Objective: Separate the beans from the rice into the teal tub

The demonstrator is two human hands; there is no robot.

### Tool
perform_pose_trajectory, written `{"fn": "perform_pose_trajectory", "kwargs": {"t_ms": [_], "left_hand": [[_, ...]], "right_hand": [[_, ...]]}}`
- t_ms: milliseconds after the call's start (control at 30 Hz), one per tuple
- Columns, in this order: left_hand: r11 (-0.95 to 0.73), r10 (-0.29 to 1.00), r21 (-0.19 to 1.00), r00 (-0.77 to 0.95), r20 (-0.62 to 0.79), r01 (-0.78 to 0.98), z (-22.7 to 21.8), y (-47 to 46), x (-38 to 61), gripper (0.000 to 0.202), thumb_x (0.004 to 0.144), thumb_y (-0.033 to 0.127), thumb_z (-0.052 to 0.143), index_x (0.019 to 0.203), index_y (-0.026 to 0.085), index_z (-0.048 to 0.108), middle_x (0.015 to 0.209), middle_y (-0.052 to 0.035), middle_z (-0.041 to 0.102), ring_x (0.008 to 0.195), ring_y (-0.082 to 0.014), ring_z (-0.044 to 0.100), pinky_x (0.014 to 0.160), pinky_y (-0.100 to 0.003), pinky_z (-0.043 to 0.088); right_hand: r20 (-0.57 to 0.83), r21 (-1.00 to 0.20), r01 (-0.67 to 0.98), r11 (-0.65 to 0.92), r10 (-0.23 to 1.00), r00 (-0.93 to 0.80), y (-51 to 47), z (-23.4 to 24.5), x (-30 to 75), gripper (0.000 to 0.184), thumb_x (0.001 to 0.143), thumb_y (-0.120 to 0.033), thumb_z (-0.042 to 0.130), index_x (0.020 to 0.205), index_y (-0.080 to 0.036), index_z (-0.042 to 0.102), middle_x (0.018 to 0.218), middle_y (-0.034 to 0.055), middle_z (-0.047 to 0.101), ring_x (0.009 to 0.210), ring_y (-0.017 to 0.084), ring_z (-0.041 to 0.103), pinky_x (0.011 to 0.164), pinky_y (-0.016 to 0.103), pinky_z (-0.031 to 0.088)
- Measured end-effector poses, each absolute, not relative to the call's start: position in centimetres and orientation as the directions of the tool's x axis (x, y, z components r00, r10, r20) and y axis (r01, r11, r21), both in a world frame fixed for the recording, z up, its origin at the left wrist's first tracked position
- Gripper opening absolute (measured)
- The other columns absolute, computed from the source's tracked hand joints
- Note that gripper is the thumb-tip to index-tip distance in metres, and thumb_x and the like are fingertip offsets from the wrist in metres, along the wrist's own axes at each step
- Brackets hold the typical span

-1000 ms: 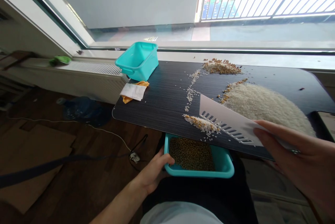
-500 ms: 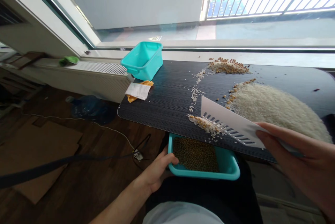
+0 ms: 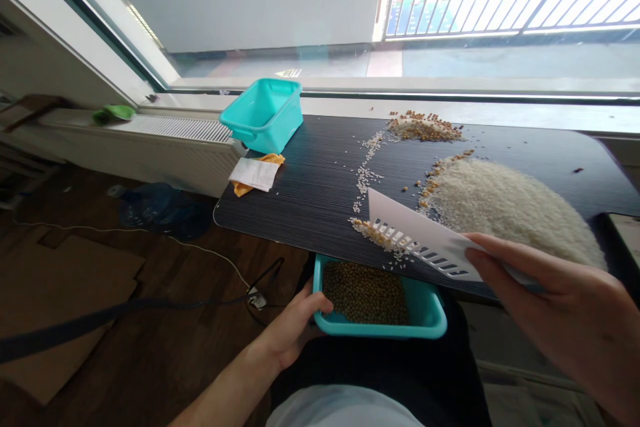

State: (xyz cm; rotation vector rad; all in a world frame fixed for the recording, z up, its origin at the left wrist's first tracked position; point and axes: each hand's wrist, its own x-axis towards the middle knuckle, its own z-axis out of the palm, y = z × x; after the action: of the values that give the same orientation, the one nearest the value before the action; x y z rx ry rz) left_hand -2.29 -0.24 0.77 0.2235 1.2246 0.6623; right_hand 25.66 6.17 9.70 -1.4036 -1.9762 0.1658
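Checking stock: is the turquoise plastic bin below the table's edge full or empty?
Partly full: brownish round grains lie in the turquoise plastic bin, its right end bare.

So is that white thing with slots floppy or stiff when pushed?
The white slotted sheet is probably stiff: gripped near one end by the right hand, it juts out straight. It looks thin, so likely light. Being slotted along one side, it might bend if pushed hard.

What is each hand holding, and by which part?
The right hand grips a white slotted sheet by its right end. The left hand holds the lower turquoise tub at its left end, thumb over the rim.
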Motion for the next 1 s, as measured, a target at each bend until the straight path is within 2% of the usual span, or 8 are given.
{"fn": "perform_pose_trajectory", "kwargs": {"t_ms": [100, 267, 533, 733, 867, 1000], "left_hand": [[0.79, 0.585, 0.503, 0.187, -0.789, -0.35, 0.9, -0.2, -2.3, 0.042, 0.061, 0.026, 0.065, 0.102, 0.02, 0.059, 0.084, 0.0006, 0.06, 0.08, -0.016, 0.055, 0.076, -0.03, 0.047], [0.789, 0.584, 0.498, 0.186, -0.79, -0.359, 0.8, -0.2, -2.3, 0.037, 0.062, 0.024, 0.064, 0.098, 0.02, 0.059, 0.083, 0.0008, 0.06, 0.079, -0.0155, 0.055, 0.077, -0.03, 0.047], [0.784, 0.59, 0.505, 0.182, -0.787, -0.361, 0.9, -0.2, -2.3, 0.036, 0.062, 0.023, 0.065, 0.097, 0.02, 0.059, 0.08, 0.0017, 0.06, 0.079, -0.0151, 0.055, 0.077, -0.03, 0.048], [0.79, 0.582, 0.501, 0.176, -0.794, -0.353, 0.8, -0.2, -2.2, 0.035, 0.062, 0.023, 0.064, 0.096, 0.02, 0.058, 0.08, 0.0017, 0.06, 0.079, -0.0155, 0.055, 0.076, -0.03, 0.047], [0.787, 0.585, 0.501, 0.177, -0.792, -0.36, 0.8, -0.2, -2.2, 0.035, 0.062, 0.023, 0.065, 0.097, 0.02, 0.058, 0.079, 0.0021, 0.06, 0.078, -0.015, 0.054, 0.075, -0.029, 0.047], [0.786, 0.589, 0.503, 0.187, -0.786, -0.36, 0.9, -0.2, -2.2, 0.035, 0.062, 0.024, 0.066, 0.097, 0.02, 0.06, 0.082, 0.0009, 0.062, 0.08, -0.0163, 0.056, 0.078, -0.031, 0.047]], "right_hand": [[0.455, -0.502, 0.762, 0.408, 0.875, -0.168, 5.9, 10.0, 25.7, 0.019, 0.086, -0.038, 0.06, 0.095, -0.035, 0.076, 0.087, -0.0077, 0.079, 0.066, 0.015, 0.073, 0.061, 0.022, 0.06], [0.389, -0.488, 0.8, 0.348, 0.908, -0.158, 5.7, 10.2, 25.9, 0.022, 0.085, -0.04, 0.061, 0.098, -0.032, 0.077, 0.091, -0.0057, 0.079, 0.069, 0.017, 0.074, 0.065, 0.024, 0.061], [0.422, -0.528, 0.753, 0.392, 0.891, -0.168, 5.8, 10.6, 25.0, 0.02, 0.083, -0.038, 0.061, 0.09, -0.031, 0.078, 0.082, -0.0048, 0.079, 0.06, 0.016, 0.073, 0.058, 0.022, 0.06], [0.412, -0.501, 0.792, 0.35, 0.901, -0.137, 6.0, 10.3, 25.2, 0.022, 0.084, -0.039, 0.061, 0.092, -0.029, 0.079, 0.084, -0.0031, 0.079, 0.063, 0.016, 0.073, 0.062, 0.023, 0.06], [0.403, -0.529, 0.761, 0.376, 0.9, -0.164, 5.9, 10.6, 24.9, 0.021, 0.084, -0.04, 0.061, 0.091, -0.032, 0.079, 0.081, -0.0044, 0.079, 0.059, 0.017, 0.072, 0.057, 0.024, 0.06], [0.379, -0.55, 0.765, 0.335, 0.916, -0.128, 5.8, 10.8, 24.9, 0.021, 0.082, -0.041, 0.061, 0.09, -0.032, 0.079, 0.082, -0.0051, 0.079, 0.062, 0.019, 0.073, 0.057, 0.025, 0.061]]}}
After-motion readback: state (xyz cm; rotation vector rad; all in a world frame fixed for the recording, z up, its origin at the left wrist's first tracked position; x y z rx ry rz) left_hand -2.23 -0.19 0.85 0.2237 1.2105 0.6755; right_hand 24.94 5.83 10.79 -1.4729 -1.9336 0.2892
